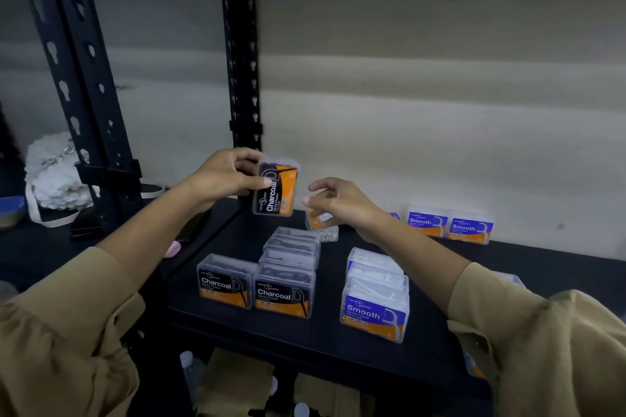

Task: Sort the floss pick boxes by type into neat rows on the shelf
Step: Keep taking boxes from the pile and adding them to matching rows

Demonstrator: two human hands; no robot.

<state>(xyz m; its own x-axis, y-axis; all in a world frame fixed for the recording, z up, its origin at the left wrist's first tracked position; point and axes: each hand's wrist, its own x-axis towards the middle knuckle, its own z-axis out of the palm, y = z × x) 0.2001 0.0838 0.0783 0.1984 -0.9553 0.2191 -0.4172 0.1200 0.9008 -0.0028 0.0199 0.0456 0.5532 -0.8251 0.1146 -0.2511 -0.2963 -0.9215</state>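
Note:
My left hand (227, 176) holds a black-and-orange Charcoal box (276, 189) turned on end, in the air above the back of the black shelf (325, 342). My right hand (333, 201) hovers just right of it, fingers apart and holding nothing. Below stand a single Charcoal box (225, 283) and beside it a row of several Charcoal boxes (288, 267) running back. A row of purple Smooth boxes (374, 301) stands to the right. Two more Smooth boxes (449, 225) sit at the back wall. A box (321, 230) lies partly hidden under my right hand.
Black slotted uprights (242, 78) rise at the shelf's left corner. A white fluffy bag (56, 176) rests on the neighbouring shelf to the left. Brown packages (237, 382) and bottles sit on the level below. Another box edge (508, 279) shows behind my right sleeve.

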